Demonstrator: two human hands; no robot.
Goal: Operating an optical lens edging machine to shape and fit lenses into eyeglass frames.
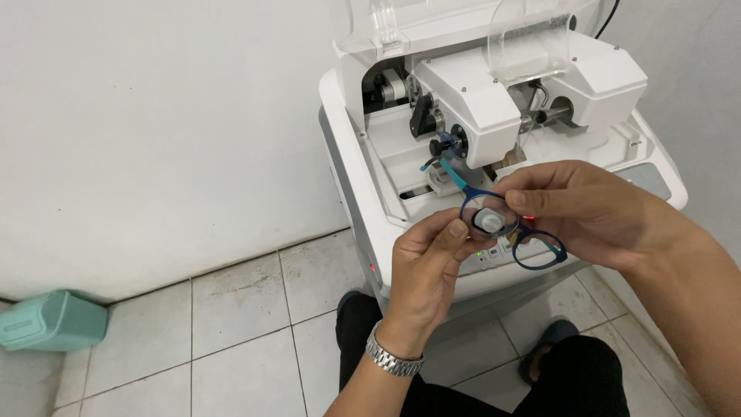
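A small dark blue glasses frame with teal temple arms is held between both my hands in front of a white machine. A round clear lens with a grey block stuck on its middle sits at the frame's left rim. My left hand, with a metal watch on its wrist, pinches the lens edge and rim from below. My right hand grips the frame from above at the bridge, thumb and forefinger on the rim.
The white machine has a clear plastic hood and a chamber with shafts and a black knob. A green light shows on its front panel. A teal bin lies on the tiled floor at the left wall. My knees are below.
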